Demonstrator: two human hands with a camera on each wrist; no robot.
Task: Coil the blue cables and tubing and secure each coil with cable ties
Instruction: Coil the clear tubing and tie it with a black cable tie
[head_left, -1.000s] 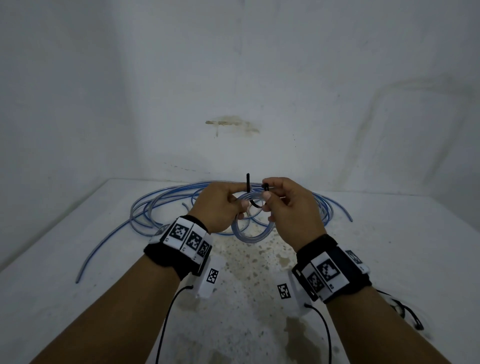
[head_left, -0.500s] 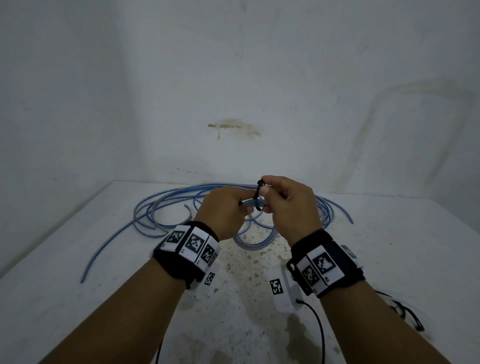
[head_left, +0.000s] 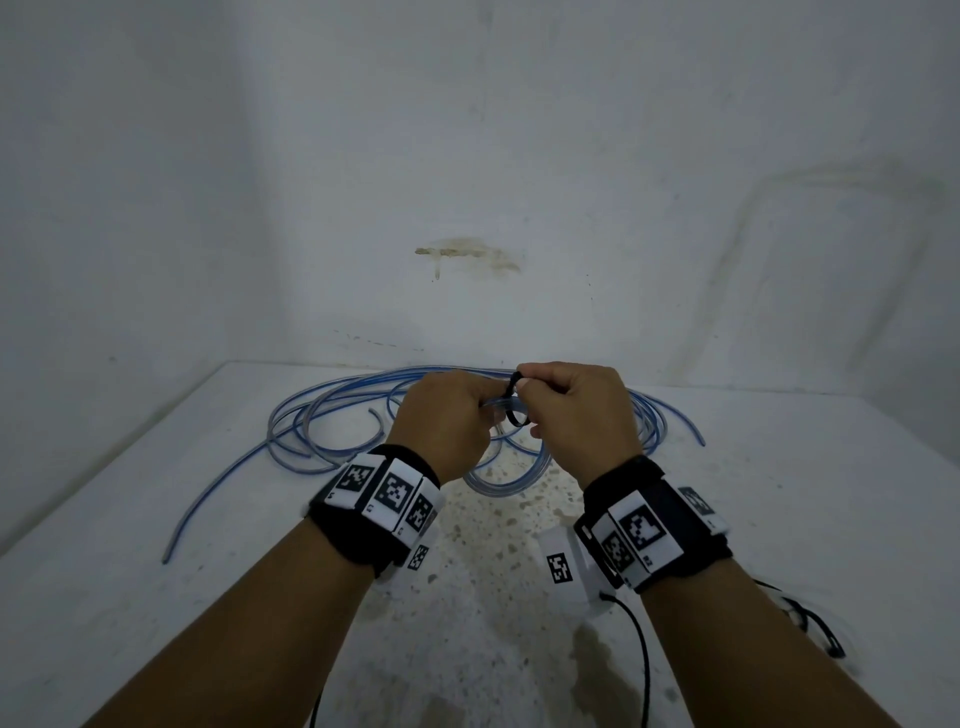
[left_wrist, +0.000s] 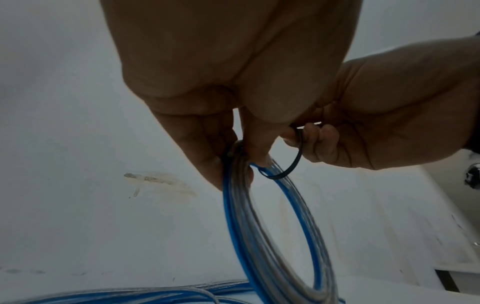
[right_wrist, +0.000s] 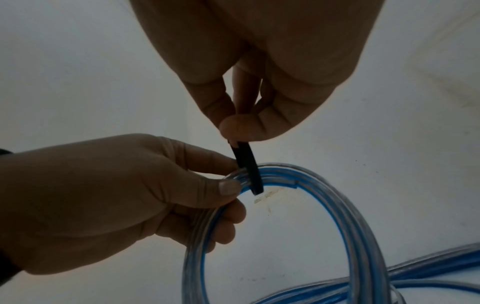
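My left hand grips the top of a small coil of clear blue-striped tubing, held above the table. A black cable tie loops around the coil's bundled strands just right of the left fingers. My right hand pinches the tie's upper end between thumb and fingertips. The tie's loop hangs loose around the strands.
More loose blue tubing sprawls over the white table behind my hands, with one end trailing toward the left front. White walls close the table at back and left. Black ties or a wire lie at the right edge.
The tie's two ends, held apart a second ago, have come together in my right fingers, forming a closed loop around the coil. Both hands have risen slightly.
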